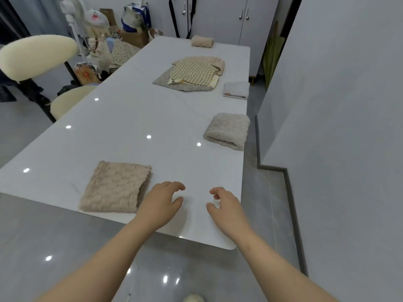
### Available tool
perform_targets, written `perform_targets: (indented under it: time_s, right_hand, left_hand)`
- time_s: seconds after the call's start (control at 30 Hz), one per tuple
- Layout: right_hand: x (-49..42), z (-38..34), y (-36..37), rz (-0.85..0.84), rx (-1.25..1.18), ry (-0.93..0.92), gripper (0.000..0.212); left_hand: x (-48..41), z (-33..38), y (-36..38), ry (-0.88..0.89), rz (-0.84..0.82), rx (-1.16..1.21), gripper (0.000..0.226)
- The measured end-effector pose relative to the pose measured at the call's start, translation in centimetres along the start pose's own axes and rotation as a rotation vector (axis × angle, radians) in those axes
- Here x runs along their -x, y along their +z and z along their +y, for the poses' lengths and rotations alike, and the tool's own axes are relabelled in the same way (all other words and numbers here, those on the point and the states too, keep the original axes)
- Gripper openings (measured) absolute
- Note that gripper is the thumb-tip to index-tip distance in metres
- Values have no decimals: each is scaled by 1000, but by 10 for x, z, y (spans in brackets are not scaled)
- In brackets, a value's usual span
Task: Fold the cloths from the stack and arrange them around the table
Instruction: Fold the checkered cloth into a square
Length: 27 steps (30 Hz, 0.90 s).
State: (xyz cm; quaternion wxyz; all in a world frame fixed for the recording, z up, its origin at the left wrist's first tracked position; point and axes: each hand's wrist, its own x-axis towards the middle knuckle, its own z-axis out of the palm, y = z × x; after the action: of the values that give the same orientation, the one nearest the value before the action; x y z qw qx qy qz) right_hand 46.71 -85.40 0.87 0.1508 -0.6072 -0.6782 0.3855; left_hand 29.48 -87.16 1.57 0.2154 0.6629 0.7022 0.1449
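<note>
A folded beige fluffy cloth point(116, 187) lies at the near end of the white table point(122, 118). My left hand point(162, 202) hovers just right of it, fingers loosely curled, holding nothing. My right hand point(224, 203) floats beside it over the near right corner, also empty. Along the right edge lie a folded cream cloth point(227, 130) and a folded white cloth point(236, 90). A folded beige cloth point(202, 41) sits at the far end. The stack of unfolded cloths point(192, 74), a checked one on top, lies in the far middle.
Two cream chairs point(37, 55) stand along the table's left side. Bags and boxes point(122, 33) crowd the far left corner. A grey wall point(338, 105) runs close along the right side, leaving a narrow floor strip. White cabinets point(229, 16) stand behind the table.
</note>
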Motion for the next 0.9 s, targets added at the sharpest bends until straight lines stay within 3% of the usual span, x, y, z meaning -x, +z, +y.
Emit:
perform_targets:
  time_s: [0.23, 0.5, 0.9]
  right_hand:
    - [13, -42, 27, -19, 111, -54, 40]
    - [-28, -138, 102, 46, 171, -85, 43]
    - [-127, -283, 220, 135, 156, 59, 42]
  left_hand:
    - [16, -38, -29, 23, 30, 17, 33]
    - [2, -157, -102, 75, 57, 2, 35]
    - [-92, -314, -205, 222, -108, -92, 35]
